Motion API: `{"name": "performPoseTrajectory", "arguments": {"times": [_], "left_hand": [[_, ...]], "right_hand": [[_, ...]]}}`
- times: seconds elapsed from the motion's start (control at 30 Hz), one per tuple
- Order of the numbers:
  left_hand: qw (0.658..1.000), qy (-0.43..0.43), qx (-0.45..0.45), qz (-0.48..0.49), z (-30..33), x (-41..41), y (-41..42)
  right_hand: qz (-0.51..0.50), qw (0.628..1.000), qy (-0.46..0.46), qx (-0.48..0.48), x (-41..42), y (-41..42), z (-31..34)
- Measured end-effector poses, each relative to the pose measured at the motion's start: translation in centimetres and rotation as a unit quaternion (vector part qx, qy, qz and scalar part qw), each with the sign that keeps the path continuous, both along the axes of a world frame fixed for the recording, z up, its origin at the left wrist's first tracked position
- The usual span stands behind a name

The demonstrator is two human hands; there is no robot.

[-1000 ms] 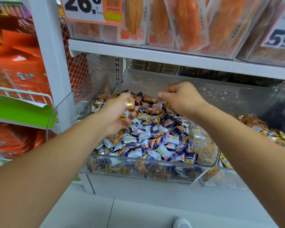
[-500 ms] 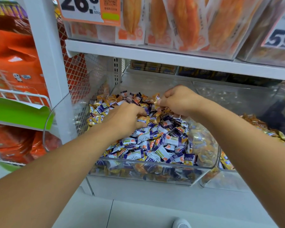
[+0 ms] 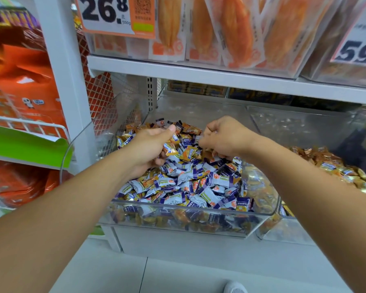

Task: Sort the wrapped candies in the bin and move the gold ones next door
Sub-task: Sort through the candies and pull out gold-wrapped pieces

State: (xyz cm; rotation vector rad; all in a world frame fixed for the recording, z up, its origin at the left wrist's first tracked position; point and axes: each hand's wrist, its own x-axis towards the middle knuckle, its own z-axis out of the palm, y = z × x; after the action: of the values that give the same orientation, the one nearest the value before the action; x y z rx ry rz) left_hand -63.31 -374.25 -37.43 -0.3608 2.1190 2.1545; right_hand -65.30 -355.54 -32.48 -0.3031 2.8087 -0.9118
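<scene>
A clear plastic bin (image 3: 188, 227) on the lower shelf is heaped with wrapped candies, mostly white-and-purple ones (image 3: 201, 182) in front and gold ones (image 3: 186, 129) toward the back. My left hand (image 3: 148, 144) is over the pile's left side, fingers closed on several gold candies (image 3: 169, 149). My right hand (image 3: 224, 138) hovers over the back middle, fingers curled on gold wrappers that are mostly hidden under it. The neighbouring bin (image 3: 268, 235) to the right holds gold candies (image 3: 330, 166).
A white shelf board (image 3: 199, 75) with packaged snacks and price tags hangs close above the bins. A white upright post (image 3: 65, 81) and orange bags (image 3: 23, 92) stand to the left. My shoe tip (image 3: 235, 288) shows on the floor below.
Both hands dipped into the pile half a second ago. The left hand has now lifted with gold candies in its fingers, and the right hand has risen slightly at the back.
</scene>
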Motion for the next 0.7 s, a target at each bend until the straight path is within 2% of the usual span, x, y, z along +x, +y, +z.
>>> {"name": "performPoseTrajectory", "arguments": {"times": [0.07,0.27,0.37,0.53,0.6,0.7], "left_hand": [[1.0,-0.005,-0.01,-0.001,-0.1,0.1,-0.2],[0.999,-0.024,0.027,-0.003,-0.1,0.3,-0.8],[1.0,-0.02,0.015,-0.017,0.0,0.7,-1.0],[1.0,-0.013,-0.007,-0.012,-0.2,1.0,-1.4],[1.0,-0.009,-0.018,-0.012,-0.3,1.1,-1.6],[1.0,-0.006,-0.024,-0.008,-0.3,1.0,-1.8]], "right_hand": [[0.047,0.996,0.043,0.064,0.2,-0.6,-0.4],[0.108,0.978,0.116,0.134,0.2,-1.5,-0.7],[0.163,0.959,0.12,0.199,0.1,-1.9,-1.1],[0.201,0.928,0.146,0.279,-0.9,-2.9,-2.5],[0.203,0.923,0.161,0.285,-1.0,-3.2,-2.6],[0.183,0.942,0.17,0.225,-0.6,-2.5,-1.0]]}}
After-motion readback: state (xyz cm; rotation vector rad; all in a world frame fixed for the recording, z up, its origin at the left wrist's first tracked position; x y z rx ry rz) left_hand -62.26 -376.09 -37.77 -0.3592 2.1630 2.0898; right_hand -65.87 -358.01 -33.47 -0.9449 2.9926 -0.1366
